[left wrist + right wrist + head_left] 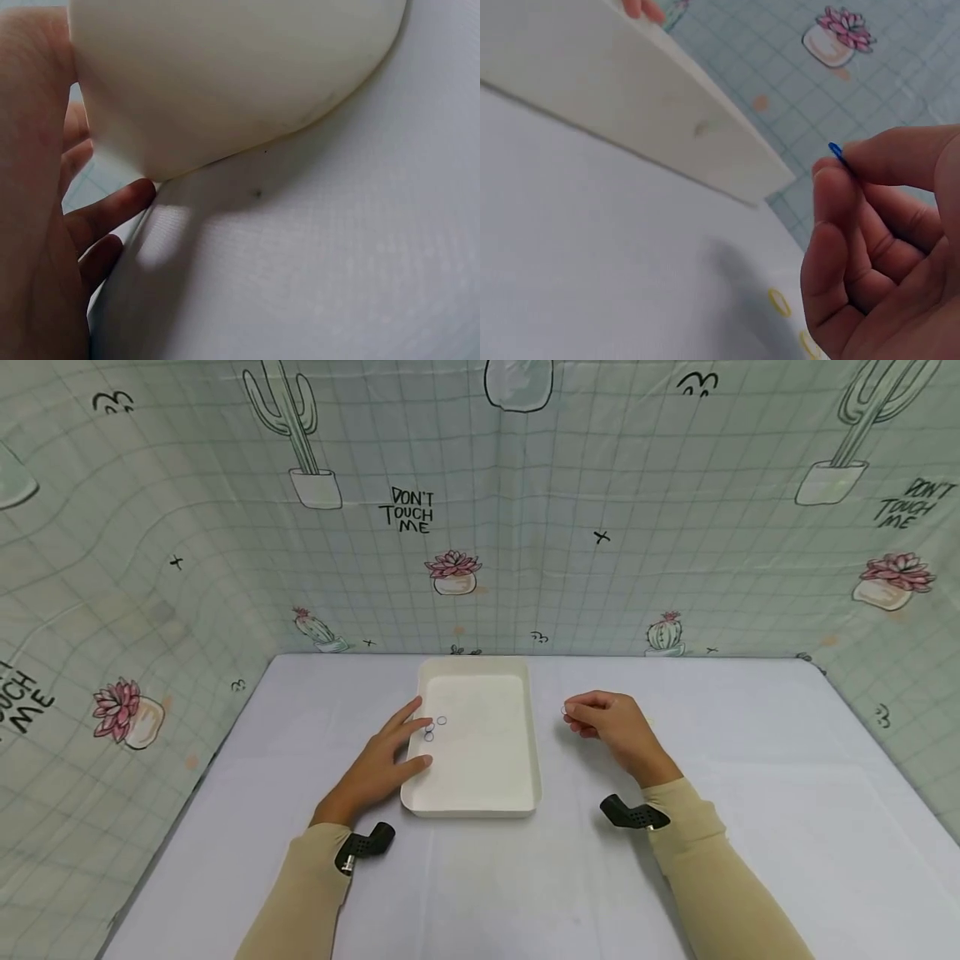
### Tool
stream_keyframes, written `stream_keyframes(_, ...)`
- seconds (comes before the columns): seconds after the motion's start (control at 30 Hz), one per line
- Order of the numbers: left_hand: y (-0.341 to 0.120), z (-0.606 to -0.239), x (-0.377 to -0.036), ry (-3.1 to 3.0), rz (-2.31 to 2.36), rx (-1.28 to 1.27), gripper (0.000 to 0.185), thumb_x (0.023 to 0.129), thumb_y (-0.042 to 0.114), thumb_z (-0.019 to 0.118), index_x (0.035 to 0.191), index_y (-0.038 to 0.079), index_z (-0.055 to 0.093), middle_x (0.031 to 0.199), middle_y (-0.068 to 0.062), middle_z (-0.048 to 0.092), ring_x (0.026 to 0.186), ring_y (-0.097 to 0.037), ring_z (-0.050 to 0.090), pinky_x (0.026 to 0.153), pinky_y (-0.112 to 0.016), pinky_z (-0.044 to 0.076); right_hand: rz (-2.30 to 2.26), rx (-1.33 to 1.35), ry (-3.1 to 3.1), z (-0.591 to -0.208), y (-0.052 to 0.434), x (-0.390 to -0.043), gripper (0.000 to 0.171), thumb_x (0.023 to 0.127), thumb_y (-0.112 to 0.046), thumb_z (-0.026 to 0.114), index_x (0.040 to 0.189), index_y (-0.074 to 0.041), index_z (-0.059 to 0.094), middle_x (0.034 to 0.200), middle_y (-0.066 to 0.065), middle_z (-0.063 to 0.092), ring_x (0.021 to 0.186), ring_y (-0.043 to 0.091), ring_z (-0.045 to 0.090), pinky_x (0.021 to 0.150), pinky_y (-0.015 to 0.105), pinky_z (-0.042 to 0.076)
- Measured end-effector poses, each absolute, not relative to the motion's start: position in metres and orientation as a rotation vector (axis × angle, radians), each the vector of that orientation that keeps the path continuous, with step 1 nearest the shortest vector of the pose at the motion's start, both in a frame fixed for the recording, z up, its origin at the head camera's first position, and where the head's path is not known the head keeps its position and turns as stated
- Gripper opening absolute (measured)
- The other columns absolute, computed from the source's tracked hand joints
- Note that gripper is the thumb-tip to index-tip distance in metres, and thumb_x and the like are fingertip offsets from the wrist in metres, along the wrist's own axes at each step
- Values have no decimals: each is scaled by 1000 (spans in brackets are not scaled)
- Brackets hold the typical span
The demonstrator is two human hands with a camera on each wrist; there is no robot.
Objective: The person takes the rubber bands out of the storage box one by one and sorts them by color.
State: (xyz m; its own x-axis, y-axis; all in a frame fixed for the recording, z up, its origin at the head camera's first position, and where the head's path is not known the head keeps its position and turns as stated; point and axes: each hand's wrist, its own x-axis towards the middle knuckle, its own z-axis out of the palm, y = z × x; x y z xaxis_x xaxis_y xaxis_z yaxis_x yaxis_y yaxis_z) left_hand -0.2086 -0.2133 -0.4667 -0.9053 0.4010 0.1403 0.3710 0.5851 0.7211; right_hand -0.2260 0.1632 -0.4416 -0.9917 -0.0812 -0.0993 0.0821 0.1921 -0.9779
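Between thumb and forefinger my right hand [611, 727] pinches a thin blue ring [836, 152], held up to the right of a shallow white tray [472, 793]. In the head view only a pale sliver of that ring shows at the fingertips. My left hand [382, 764] rests at the tray's left rim with its fingers spread and reaching over the edge. Near those fingertips, inside the tray, lie a few small bluish rings [442, 721]. From the left wrist, the fingers [124, 206] show beside the tray's outer wall [225, 82].
Below my right hand, thin yellow rings [779, 302] lie on the white-covered table [480, 885]. A patterned cloth [555, 527] with cactus drawings hangs behind the table and along its sides. Each wrist carries a black camera mount [633, 812].
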Motion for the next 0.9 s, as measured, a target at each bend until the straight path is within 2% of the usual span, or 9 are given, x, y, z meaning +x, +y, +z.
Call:
stream_keyframes(0.23,-213,-467,-210,2772,1256,674,61,92,28,70,148,12,51,166,2,19,151,-30,18,116,-61,20,-1896,52,2293,-444,176,-229,42,95,-27,71,120,7,66,99,5,72,87,14,65,81,27,55)
stream_keyframes(0.57,-216,-469,-209,2763,1263,662,60,92,28,69,147,12,52,166,5,20,151,-28,18,116,-59,21,-1838,109,2383,-453,188,-230,36,95,-22,71,115,8,68,90,1,72,78,10,61,72,24,53)
stream_keyframes(0.8,-216,-469,-211,2749,1277,655,59,93,28,69,147,14,52,166,8,19,151,-26,17,116,-59,21,-1518,37,2630,-455,190,-229,24,92,-26,71,102,-4,75,77,6,66,70,17,59,63,29,50)
stream_keyframes(0.9,-216,-469,-211,2751,1260,654,59,93,28,69,148,15,51,166,9,18,152,-25,16,116,-59,20,-1413,-1,2689,-456,190,-228,22,93,-26,70,100,-6,76,74,5,65,68,18,58,60,30,51)
